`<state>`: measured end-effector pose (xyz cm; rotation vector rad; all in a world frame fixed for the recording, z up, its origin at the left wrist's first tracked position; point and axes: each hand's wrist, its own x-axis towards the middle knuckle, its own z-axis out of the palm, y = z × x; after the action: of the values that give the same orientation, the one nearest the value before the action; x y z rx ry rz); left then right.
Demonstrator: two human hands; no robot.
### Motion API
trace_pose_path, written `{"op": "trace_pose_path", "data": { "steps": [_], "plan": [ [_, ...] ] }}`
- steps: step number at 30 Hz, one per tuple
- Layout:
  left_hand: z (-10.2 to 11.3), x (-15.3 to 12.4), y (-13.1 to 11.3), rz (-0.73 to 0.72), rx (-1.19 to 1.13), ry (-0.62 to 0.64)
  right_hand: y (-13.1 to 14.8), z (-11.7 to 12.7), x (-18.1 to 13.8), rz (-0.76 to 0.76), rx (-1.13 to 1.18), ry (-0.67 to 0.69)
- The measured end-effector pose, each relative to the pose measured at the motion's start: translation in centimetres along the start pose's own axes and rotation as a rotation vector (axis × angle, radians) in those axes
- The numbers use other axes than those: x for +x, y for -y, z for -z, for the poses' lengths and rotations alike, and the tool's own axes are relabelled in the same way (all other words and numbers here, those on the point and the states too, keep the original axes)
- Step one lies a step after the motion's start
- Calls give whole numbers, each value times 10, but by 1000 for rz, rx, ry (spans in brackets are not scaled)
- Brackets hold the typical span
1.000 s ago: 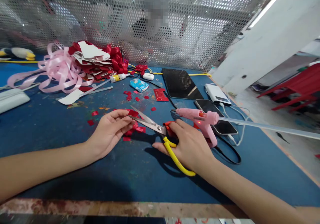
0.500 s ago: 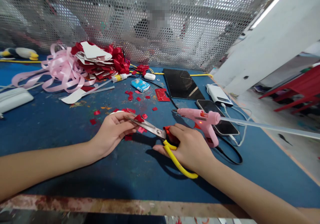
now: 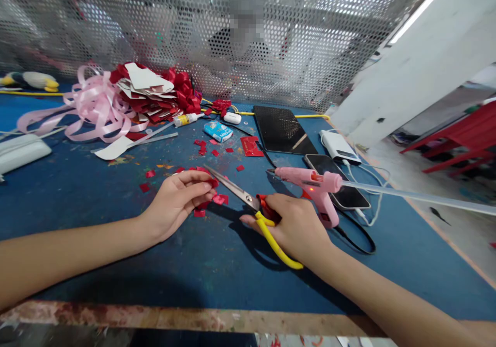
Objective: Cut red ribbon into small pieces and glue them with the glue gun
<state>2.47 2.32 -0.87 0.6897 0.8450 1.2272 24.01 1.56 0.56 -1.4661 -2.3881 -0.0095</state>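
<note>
My left hand (image 3: pixel 180 200) pinches a small red piece (image 3: pixel 213 182), perhaps ribbon, between thumb and fingers. Facing it, my right hand (image 3: pixel 296 228) grips a pair of scissors (image 3: pixel 248 198) with one yellow and one red handle. The blades look closed or nearly so, and point toward my left fingertips, a little apart from the red piece. Small red scraps (image 3: pixel 220 199) lie on the blue tabletop (image 3: pixel 155 274) under and around my left fingers. Just beyond my right hand rests a pink glue gun (image 3: pixel 310 182), its orange light lit and a long clear glue stick in its back.
At the back left are pink ribbon (image 3: pixel 93 104), stacked white-and-red cut pieces (image 3: pixel 149 91) and a small glue bottle (image 3: pixel 186 120). A blue packet (image 3: pixel 217 131), a black tablet (image 3: pixel 282 130), a phone (image 3: pixel 337 182) and a white power bank (image 3: pixel 340 147) lie beyond my hands. A perforated metal screen (image 3: pixel 194 37) stands behind.
The scissor blades have drawn back from the red piece in my left hand and come together. A cut bit that lay on the blades is gone from there. My left hand has barely moved.
</note>
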Motion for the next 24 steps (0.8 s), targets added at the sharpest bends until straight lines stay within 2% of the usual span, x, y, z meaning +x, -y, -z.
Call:
{"op": "trace_pose_path", "data": {
  "steps": [4, 9, 13, 19, 24],
  "plan": [
    [1, 0, 1, 7, 12, 0, -4, 3, 2, 15, 119, -76],
    [1, -2, 2, 12, 26, 18, -6, 5, 0, 152, 235, -105],
    [0, -2, 2, 21, 16, 11, -3, 3, -2, 139, 161, -59],
    [-2, -1, 3, 47, -90, 10, -1, 1, -3, 2, -49, -12],
    [1, 1, 3, 72, -87, -5, -1, 0, -3, 9, -99, 21]
  ]
}}
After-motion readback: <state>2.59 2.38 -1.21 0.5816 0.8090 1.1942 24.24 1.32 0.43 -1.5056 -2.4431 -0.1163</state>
